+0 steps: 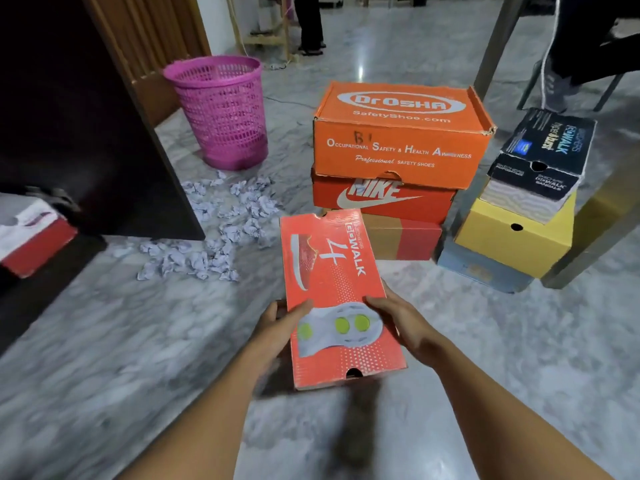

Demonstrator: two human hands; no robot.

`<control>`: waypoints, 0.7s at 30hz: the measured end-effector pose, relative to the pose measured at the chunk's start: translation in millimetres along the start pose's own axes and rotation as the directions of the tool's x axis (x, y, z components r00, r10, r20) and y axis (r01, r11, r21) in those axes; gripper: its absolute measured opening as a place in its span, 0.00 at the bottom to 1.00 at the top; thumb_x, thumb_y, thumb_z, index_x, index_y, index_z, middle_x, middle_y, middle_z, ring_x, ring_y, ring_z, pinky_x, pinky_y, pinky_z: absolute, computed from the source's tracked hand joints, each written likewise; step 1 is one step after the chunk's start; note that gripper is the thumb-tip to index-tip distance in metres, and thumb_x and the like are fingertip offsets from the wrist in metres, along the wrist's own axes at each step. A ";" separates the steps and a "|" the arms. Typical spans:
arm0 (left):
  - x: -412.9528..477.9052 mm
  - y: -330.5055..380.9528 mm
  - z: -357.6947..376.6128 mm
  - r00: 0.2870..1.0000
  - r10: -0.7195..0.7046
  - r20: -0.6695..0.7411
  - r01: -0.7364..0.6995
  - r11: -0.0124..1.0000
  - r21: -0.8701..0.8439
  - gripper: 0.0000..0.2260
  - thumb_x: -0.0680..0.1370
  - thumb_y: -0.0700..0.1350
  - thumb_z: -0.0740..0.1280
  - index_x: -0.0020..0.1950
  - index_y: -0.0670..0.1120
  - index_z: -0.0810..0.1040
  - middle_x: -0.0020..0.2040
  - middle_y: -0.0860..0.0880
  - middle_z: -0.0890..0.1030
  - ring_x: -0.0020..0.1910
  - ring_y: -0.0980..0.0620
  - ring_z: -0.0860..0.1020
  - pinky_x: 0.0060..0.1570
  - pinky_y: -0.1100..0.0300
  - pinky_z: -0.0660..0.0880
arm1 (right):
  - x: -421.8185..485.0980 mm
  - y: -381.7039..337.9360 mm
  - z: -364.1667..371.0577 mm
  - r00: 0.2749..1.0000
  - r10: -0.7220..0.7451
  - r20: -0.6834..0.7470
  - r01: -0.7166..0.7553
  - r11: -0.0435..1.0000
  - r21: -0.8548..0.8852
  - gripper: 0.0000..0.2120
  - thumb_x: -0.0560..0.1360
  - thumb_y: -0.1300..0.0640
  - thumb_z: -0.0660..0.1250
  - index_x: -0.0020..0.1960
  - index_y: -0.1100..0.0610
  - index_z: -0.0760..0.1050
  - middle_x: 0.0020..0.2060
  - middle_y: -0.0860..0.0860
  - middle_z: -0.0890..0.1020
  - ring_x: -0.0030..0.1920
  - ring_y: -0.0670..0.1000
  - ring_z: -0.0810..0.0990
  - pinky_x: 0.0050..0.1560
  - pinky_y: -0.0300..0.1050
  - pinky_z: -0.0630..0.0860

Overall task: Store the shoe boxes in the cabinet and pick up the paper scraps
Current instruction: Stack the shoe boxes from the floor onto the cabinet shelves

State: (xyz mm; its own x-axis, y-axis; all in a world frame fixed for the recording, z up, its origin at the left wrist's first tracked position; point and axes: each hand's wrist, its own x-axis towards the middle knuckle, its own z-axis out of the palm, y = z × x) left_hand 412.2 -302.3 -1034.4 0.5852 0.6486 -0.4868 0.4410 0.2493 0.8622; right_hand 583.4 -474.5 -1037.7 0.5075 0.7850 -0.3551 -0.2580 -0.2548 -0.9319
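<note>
Hands, left hand [277, 320] and right hand [394, 317], clasp the long red cardboard shoe box [332, 289] by both sides, fingers curled round its edges. Probably to carry it level to the dark wooden cabinet [79, 116].

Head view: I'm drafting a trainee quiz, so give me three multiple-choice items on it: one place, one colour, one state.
1. Relative to the Nike box, the Dr. Osha box sits: A) on top B) underneath C) to its left.
2. The basket is: A) blue B) pink C) green.
3. The Go Walk 4 box is: A) lidless B) crushed flat C) gripped by the left hand and right hand.
Answers: 1 A, it rests on that box's lid; 2 B, its mesh is pink; 3 C, a hand holds each long side.
</note>
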 end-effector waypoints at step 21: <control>-125.4 91.4 -325.7 0.777 0.164 -0.608 -0.246 0.968 -0.054 0.28 0.64 0.68 0.68 0.62 0.60 0.75 0.58 0.57 0.81 0.57 0.53 0.79 0.62 0.51 0.75 | 76.3 -208.2 349.7 0.833 -0.184 0.522 0.298 0.944 -0.141 0.28 0.65 0.44 0.76 0.53 0.65 0.79 0.50 0.64 0.81 0.43 0.59 0.82 0.43 0.46 0.76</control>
State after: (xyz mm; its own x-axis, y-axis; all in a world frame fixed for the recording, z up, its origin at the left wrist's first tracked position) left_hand 157.5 -126.5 -848.9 0.1126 0.9820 -0.1518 0.2461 0.1204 0.9617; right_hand 388.4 -164.1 -845.2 0.0407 0.9955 -0.0856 0.0234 -0.0866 -0.9960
